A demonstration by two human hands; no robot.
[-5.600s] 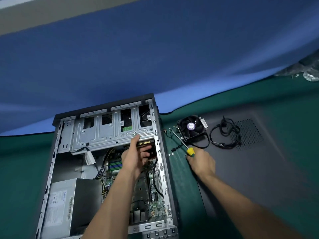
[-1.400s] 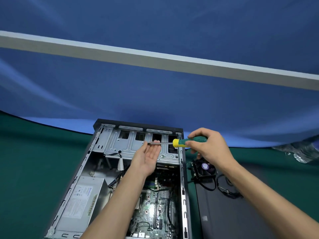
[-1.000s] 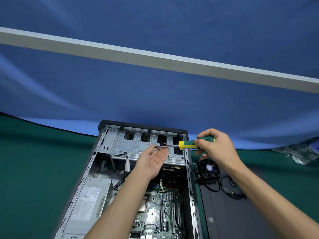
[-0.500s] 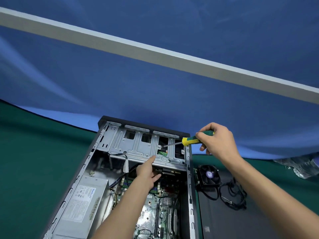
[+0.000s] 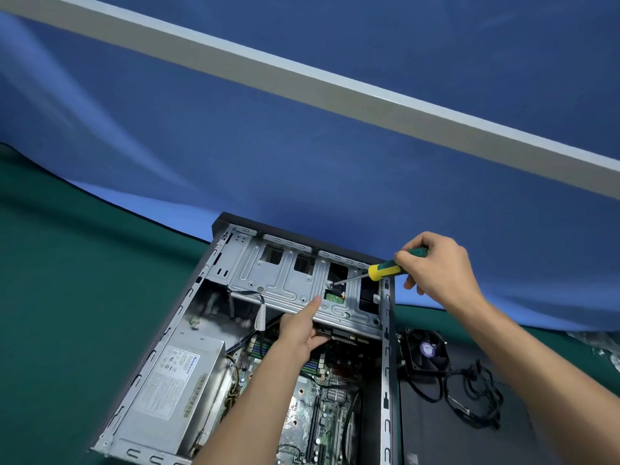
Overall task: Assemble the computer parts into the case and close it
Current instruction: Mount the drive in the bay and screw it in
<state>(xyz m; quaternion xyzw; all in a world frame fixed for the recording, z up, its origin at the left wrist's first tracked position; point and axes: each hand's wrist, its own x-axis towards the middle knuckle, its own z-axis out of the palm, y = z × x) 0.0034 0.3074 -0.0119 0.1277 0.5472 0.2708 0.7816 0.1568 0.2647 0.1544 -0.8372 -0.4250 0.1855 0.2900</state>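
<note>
Hiding under drive cage (image 5: 285, 283): left hand (image 5: 302, 330) fingers.

Dark green cloth-covered bench (image 5: 67, 297) beneath the work area. Draped blue fabric backdrop (image 5: 302, 162) hanging behind the bench, crossed diagonally by a pale grey flat bar (image 5: 335, 85). Crumpled clear plastic wrapping (image 5: 600, 344) at the far right edge.

drive cage (image 5: 288, 290) spans the case (image 5: 385, 364) top; left hand (image 5: 302, 330) and screwdriver (image 5: 369, 275) crowd its right end. open gap below-left, above the psu (image 5: 177, 380).
</note>
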